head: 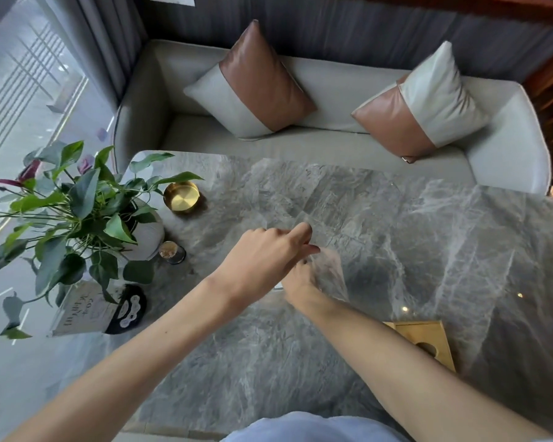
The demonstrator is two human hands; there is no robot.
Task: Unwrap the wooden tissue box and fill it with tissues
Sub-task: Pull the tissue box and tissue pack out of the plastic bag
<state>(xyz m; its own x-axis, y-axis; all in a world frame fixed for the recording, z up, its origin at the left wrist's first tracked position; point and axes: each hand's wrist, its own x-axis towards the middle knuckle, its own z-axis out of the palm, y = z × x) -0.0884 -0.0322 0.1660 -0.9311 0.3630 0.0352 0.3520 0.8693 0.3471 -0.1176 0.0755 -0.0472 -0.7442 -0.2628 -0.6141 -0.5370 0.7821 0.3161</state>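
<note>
In the head view, a clear plastic wrap [328, 269] was pinched near the middle of the grey marble table [428, 237] by the left hand [265, 256], with thumb and forefinger pressed together, while the right hand [300, 282] was partly hidden beneath it, so its grip could not be told. The wooden tissue box [428, 342] was seen near the table's near right edge, partly covered by the right forearm. A potted plant [77, 212] and a gold dish [181, 196] were placed at the far left corner.
</note>
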